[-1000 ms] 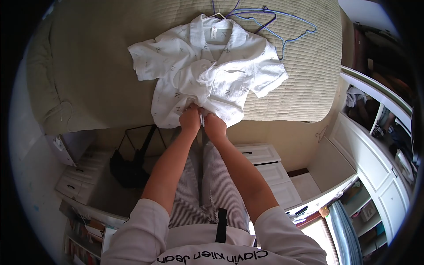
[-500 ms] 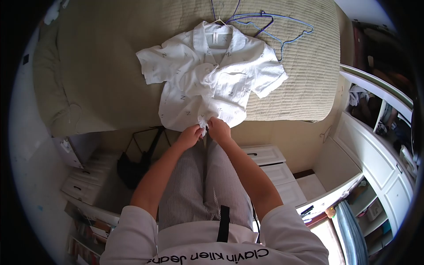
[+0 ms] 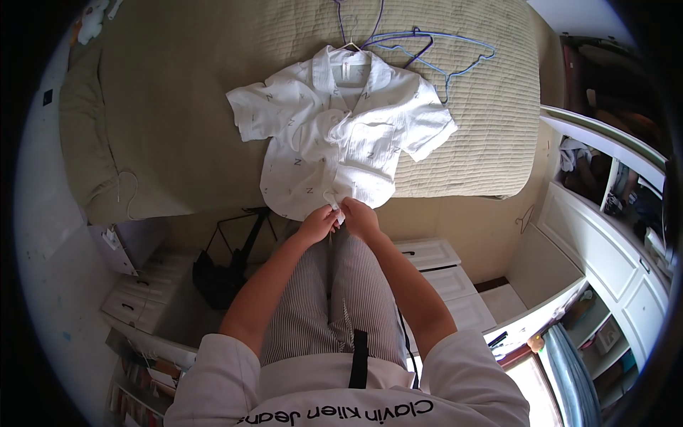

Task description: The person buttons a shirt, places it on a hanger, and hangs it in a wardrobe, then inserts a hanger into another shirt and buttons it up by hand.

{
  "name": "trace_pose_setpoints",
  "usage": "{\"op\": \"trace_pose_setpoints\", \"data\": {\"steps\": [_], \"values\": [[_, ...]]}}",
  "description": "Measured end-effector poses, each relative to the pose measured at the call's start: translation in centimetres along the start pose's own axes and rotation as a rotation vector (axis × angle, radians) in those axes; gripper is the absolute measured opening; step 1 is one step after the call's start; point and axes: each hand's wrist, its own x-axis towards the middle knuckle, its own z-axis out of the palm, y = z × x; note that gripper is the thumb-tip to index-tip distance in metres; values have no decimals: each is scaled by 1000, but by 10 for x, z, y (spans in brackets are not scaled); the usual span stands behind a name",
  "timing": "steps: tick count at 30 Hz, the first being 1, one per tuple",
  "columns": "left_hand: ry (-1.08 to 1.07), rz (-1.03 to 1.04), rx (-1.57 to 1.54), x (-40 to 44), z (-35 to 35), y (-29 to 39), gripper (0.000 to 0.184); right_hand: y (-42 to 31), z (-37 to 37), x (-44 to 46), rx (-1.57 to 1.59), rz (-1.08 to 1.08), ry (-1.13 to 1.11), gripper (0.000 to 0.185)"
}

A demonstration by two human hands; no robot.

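A white short-sleeved shirt point(image 3: 306, 153) with small dark letter prints lies front up on the bed, collar away from me. A hanger hook point(image 3: 353, 45) pokes out at its collar. At the near hem, over the bed's edge, my left hand point(image 3: 319, 223) pinches the front edge of the shirt. My right hand point(image 3: 360, 216) grips the same edge just beside it, fingers closed on the cloth. The fabric between the fingertips is bunched, and any button there is too small to make out.
The bed point(image 3: 178, 142) has a ribbed beige cover. Blue and purple hangers point(image 3: 462, 70) lie beyond the shirt's right shoulder. Below are a black bag point(image 3: 217, 281) at left and white drawers point(image 3: 445, 281) at right. Open shelves point(image 3: 587, 164) line the right side.
The view has shifted slightly, so the shirt and bed sit a little lower. Both hands stay closed on the shirt's hem, with the fingers slightly rearranged.
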Motion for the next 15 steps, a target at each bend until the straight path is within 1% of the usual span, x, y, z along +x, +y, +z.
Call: {"op": "trace_pose_setpoints", "data": {"steps": [4,6,10,15], "values": [[33,20,46,4,0,-1,27,1,-4,0,65,-26,41,15],[51,-10,86,6,-1,-4,27,1,-6,1,94,-19,40,14],[83,-59,181,9,-2,-11,28,5,-2,2,126,-13,-9,16],[48,-52,190,8,0,-8,27,5,-2,2,146,-16,-45,17]]}}
